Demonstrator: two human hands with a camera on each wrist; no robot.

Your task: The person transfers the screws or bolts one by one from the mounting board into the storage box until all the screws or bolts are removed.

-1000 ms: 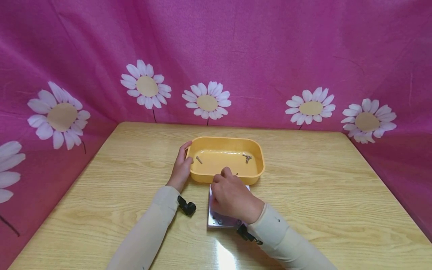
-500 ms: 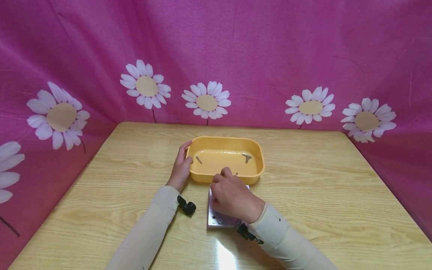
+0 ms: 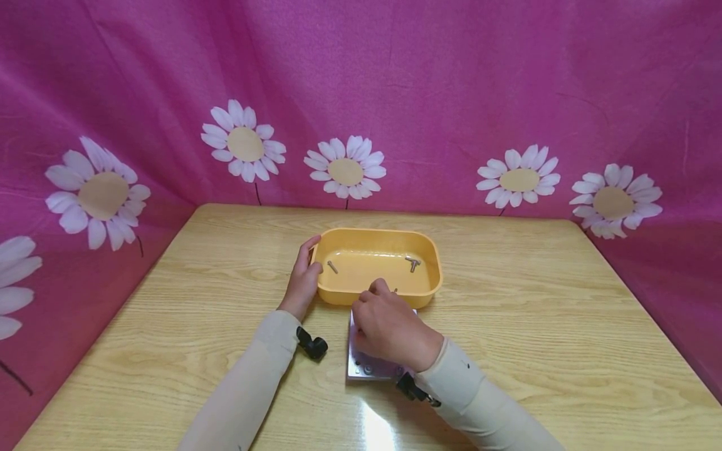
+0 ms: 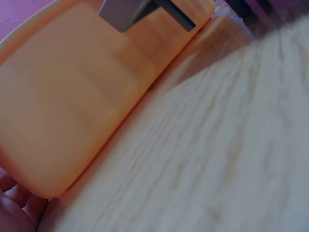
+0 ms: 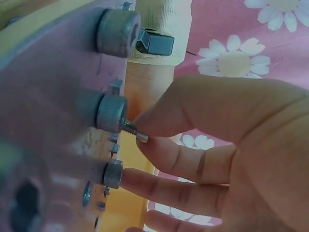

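Note:
My right hand (image 3: 395, 329) is over a shiny metal plate (image 3: 376, 365) in the head view, hiding much of it. In the right wrist view its thumb and index finger pinch a small threaded screw (image 5: 129, 127), whose far end is at the head of a socket bolt (image 5: 112, 113) on the plate. The middle fingertip is right at another bolt head (image 5: 113, 174). My left hand (image 3: 301, 285) grips the left end of a yellow plastic tray (image 3: 378, 295); some of its fingers (image 4: 17, 195) show at the tray's end in the left wrist view.
Inside the tray lie a screw (image 3: 333, 267) on the left and a small cluster of screws (image 3: 414, 264) on the right. The wooden table (image 3: 564, 326) ends at a pink flowered cloth (image 3: 429, 94). Each sleeve carries a black wrist camera (image 3: 312, 344).
The right hand shifts very slightly over the plate, still pinching at the same spot. The left hand and the tray stay where they were.

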